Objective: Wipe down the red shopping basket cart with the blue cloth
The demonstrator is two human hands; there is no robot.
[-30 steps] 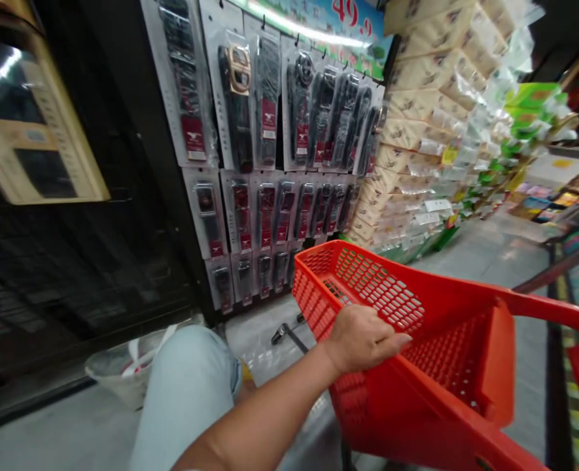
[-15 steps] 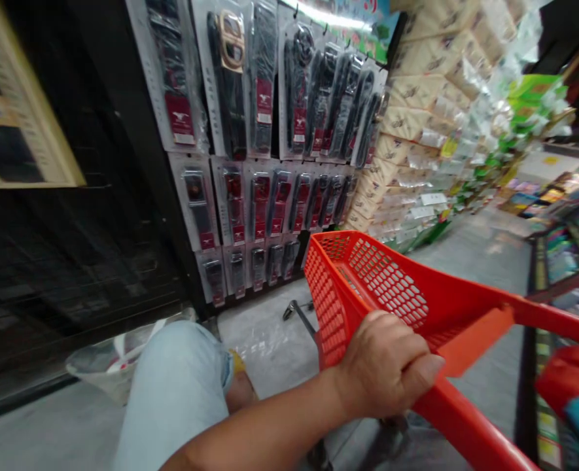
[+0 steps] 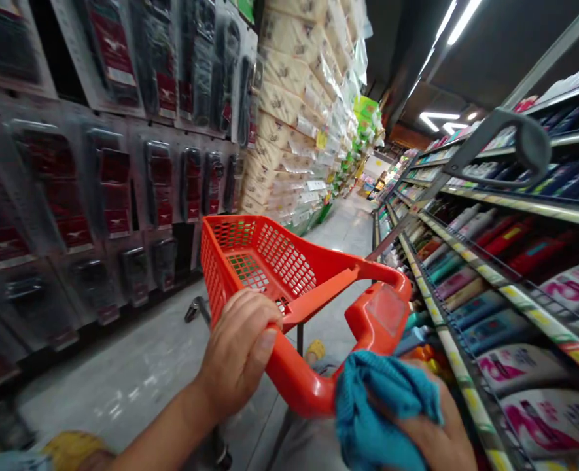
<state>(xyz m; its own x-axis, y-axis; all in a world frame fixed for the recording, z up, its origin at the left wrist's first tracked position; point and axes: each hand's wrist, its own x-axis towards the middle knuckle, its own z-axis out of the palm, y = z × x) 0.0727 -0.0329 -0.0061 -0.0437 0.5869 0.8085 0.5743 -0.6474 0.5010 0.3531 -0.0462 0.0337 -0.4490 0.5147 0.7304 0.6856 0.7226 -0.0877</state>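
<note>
A red plastic shopping cart point(image 3: 333, 281) stands in front of me, its mesh basket pointing up the aisle. My left hand point(image 3: 243, 350) is closed around the cart's left side rail, just behind the basket. At the lower right, my right hand point(image 3: 439, 425) grips a bunched blue cloth point(image 3: 385, 405). The cloth touches, or lies very close to, the curved red handle; I cannot tell which. Some fingers of the right hand are hidden by the cloth.
Packaged belts point(image 3: 159, 176) hang on the left wall. Stacked cream-coloured packs point(image 3: 284, 111) line the aisle beyond them. Shelves of bottles point(image 3: 490, 307) run close along the right, with a grey handle-like piece point(image 3: 500, 150) sticking out. Grey floor point(image 3: 348, 219) stretches ahead.
My view has swung right and up the aisle, so the cart appears further left. The right hand with the blue cloth has come into view. My left hand still holds the rail.
</note>
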